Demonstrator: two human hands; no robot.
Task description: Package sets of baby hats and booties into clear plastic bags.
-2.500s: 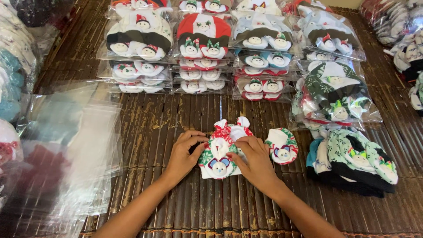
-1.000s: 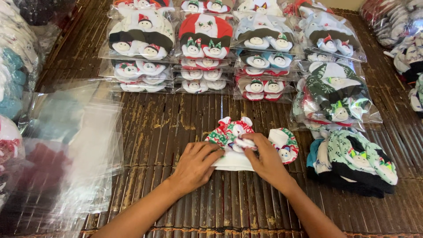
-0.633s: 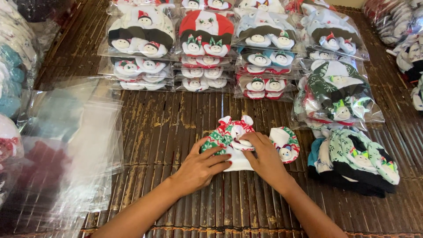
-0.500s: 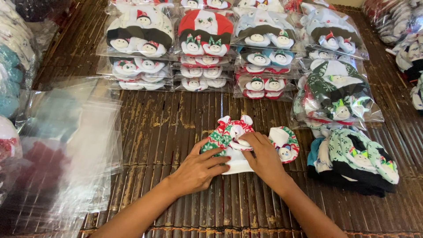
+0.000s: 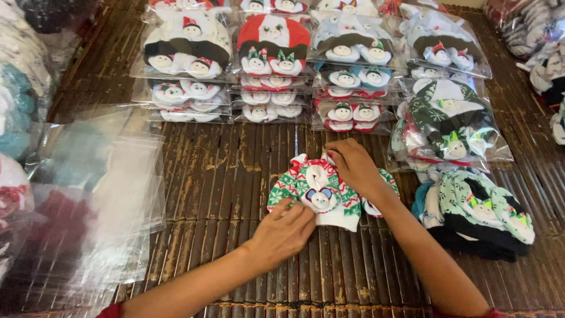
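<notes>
Left hand [image 5: 282, 227] and right hand [image 5: 355, 168] press flat on our knit hat [image 5: 315, 191] at centre frame; uneven pressure could skew its fold.

The little knit hat [image 5: 315, 191] looks different now. A moment ago it was folded small, with only its white edge and some red and green bits showing between the hands. Now it is spread out flat on the slatted desk [image 5: 235, 171], and the round face on its front shows again. The left hand [image 5: 283, 229] has slid down and back toward the person; it now touches the hat's lower left edge. The right hand [image 5: 356, 168] has moved up and rests on the hat's top right corner. It now covers part of the other small hat [image 5: 382, 197] that lies just beside.
</notes>
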